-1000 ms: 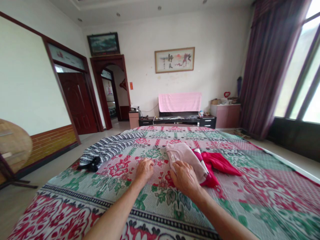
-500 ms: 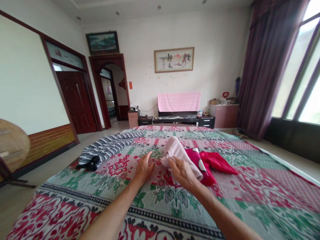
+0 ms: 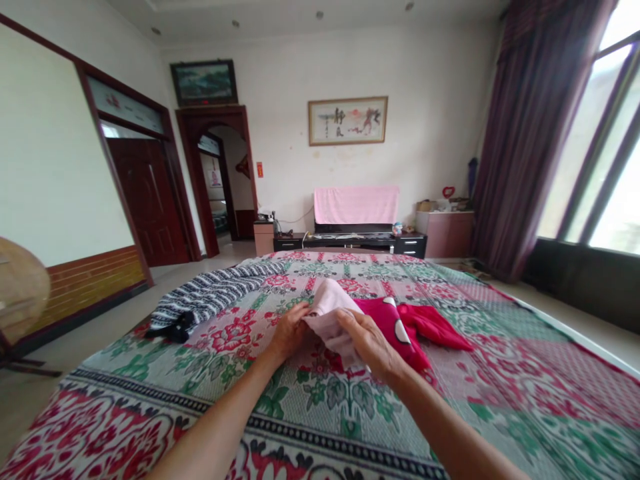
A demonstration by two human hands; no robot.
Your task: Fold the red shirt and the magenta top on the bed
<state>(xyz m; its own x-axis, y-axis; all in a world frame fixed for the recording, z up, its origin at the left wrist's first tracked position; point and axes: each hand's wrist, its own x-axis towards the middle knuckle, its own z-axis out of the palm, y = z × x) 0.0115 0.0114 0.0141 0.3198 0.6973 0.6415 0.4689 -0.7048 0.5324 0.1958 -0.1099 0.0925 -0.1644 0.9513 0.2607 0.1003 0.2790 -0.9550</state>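
A pale pink cloth garment (image 3: 330, 301) is held up between my two hands, its kind unclear from its folds. My left hand (image 3: 290, 331) is closed on its left edge, fingertips partly hidden by the fabric. My right hand (image 3: 371, 341) pinches the front layer, thumb and fingers together. Just right of the pink cloth, partly behind my right hand, lies a crumpled red garment (image 3: 437, 327) with a magenta part bearing white spots (image 3: 401, 331). All of it is over a floral bedspread (image 3: 320, 400) in red, green and grey.
A black-and-white striped garment (image 3: 213, 293) with a dark end lies at the left of the bedspread. Beyond the far edge stands a low black cabinet (image 3: 411, 245), with a pink cloth (image 3: 356, 205) draped above it. A round wooden board (image 3: 23, 290) leans at far left.
My left hand has moved in to the pink garment and closed on its edge. The pink garment has shifted left, away from the red one. My right hand still grips it.
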